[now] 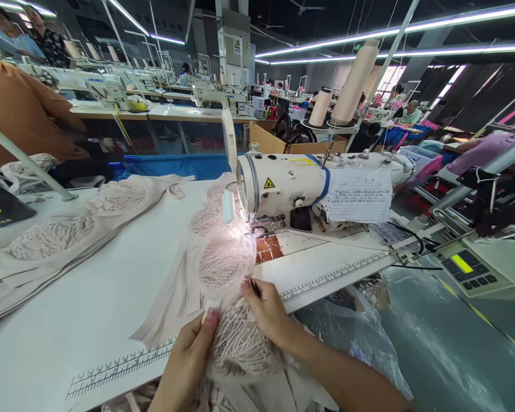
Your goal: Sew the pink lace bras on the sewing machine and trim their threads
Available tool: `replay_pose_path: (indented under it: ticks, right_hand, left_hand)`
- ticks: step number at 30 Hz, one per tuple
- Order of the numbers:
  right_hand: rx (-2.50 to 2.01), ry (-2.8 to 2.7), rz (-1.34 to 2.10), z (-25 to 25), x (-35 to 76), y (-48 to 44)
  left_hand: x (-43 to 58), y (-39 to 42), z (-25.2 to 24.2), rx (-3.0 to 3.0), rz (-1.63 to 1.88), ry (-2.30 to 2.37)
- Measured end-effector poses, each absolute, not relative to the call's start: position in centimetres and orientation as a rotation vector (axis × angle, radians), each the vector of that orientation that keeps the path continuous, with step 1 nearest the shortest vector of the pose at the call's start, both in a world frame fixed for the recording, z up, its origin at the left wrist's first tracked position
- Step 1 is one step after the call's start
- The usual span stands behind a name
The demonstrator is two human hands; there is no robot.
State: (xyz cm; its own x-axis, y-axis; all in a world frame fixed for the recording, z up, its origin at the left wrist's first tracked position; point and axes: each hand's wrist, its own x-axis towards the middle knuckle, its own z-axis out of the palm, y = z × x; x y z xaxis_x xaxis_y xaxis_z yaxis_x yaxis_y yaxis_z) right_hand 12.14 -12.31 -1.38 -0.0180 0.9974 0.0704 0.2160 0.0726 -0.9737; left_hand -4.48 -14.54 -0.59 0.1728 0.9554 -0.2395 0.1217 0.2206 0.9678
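A pale pink lace bra [223,264] lies on the table, its edge under the lit needle area of a white sewing machine [278,182]. My left hand [195,340] pinches the bra fabric at the table's front edge, thumb on top. Further right, my right hand [266,312] grips the same fabric between thumb and fingers, with a small dark pointed tool, perhaps snips, showing at the fingers. Between and below both hands, a lace cup [242,337] hangs toward my lap. Another lace piece [214,194] continues behind the needle.
More lace bras [51,237] lie stacked on the left of the white table [111,274]. A control box [472,266] stands at the right, with thread cones [354,86] behind the machine. A person in an orange top [21,109] sits at the left. Plastic sheeting [360,326] lies below right.
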Motion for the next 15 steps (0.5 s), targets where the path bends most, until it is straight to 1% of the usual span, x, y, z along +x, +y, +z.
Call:
replay_pose_path:
  ticks: [5,10,13,15]
  right_hand:
    - [-1.297,-1.572,1.172,-0.9,13.3,-12.0]
    - [-1.189,-1.907,1.481,0.7,15.4,-11.1]
    - [-1.117,-2.015,1.550,1.3,15.7,-10.3]
    - [-1.160,-2.053,1.517,1.2,15.5,-10.1]
  left_hand:
    - [-4.4,-12.8,-0.5,1.513,0.681,1.238]
    - [-4.5,-12.1,0.4,1.680,0.460,1.101]
    - [-4.6,-12.3,0.4,1.744,0.424,1.102]
    - [-4.1,-12.8,0.2,1.732,0.468,1.196]
